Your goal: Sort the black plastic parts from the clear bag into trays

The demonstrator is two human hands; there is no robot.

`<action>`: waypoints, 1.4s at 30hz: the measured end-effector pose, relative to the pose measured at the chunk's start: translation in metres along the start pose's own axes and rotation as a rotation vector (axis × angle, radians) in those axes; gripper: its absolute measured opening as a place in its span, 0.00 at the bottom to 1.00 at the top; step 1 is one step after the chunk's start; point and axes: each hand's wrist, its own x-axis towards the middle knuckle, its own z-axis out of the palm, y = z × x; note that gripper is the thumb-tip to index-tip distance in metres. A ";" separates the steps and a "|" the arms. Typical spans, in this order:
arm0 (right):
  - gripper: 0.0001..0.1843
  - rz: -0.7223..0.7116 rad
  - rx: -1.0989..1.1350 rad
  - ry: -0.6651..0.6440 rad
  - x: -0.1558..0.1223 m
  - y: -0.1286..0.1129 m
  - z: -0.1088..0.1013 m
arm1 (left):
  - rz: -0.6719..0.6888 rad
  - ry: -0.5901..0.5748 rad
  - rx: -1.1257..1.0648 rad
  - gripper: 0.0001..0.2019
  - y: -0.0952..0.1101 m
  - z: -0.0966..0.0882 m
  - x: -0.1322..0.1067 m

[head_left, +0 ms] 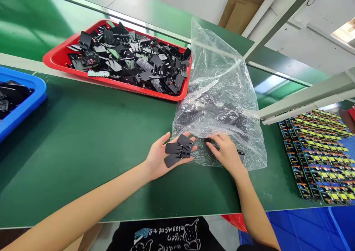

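Observation:
Several flat black plastic pieces with narrow metal-looking ends [174,148] lie across the palm and fingers of my left hand [158,160], which is turned up with its fingers stretched beneath them. At the mouth of a clear plastic bag [222,80], my right hand [227,153] is bent with thumb and fingers close together. A small dark bit of a black piece [208,140] shows at its fingertips, and the rest is hidden. More black pieces [213,112] show blurred through the bag's film. One dark part [241,153] lies beside my right wrist at the bag's edge.
A red tray [116,81] heaped with black pieces and some circuit boards stands behind my left hand. At far left is a blue tray [41,89] with dark parts. Stacked populated circuit boards [318,158] sit right, by a white post [299,106]. The green table [97,132] lies underneath.

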 end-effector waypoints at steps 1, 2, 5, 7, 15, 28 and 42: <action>0.12 0.000 0.002 0.005 0.000 0.001 0.000 | -0.006 0.005 -0.010 0.27 0.000 0.000 0.000; 0.11 -0.005 0.006 0.016 0.000 0.001 -0.001 | -0.012 0.006 -0.020 0.28 0.001 0.000 0.000; 0.09 -0.028 0.062 0.111 0.000 -0.002 -0.006 | -0.031 0.005 -0.029 0.28 0.002 0.000 0.001; 0.07 -0.007 0.181 0.186 0.000 -0.012 -0.012 | -0.046 0.016 -0.005 0.27 0.003 -0.001 0.003; 0.06 0.040 0.625 0.136 0.001 -0.086 -0.002 | -0.187 0.086 0.024 0.20 -0.016 0.002 0.005; 0.08 -0.150 0.335 0.361 -0.001 -0.073 -0.001 | -0.258 0.041 -0.036 0.18 -0.023 -0.003 0.004; 0.21 0.531 -0.521 -0.002 -0.017 0.015 -0.035 | -0.171 -0.095 -0.054 0.31 -0.013 -0.006 0.007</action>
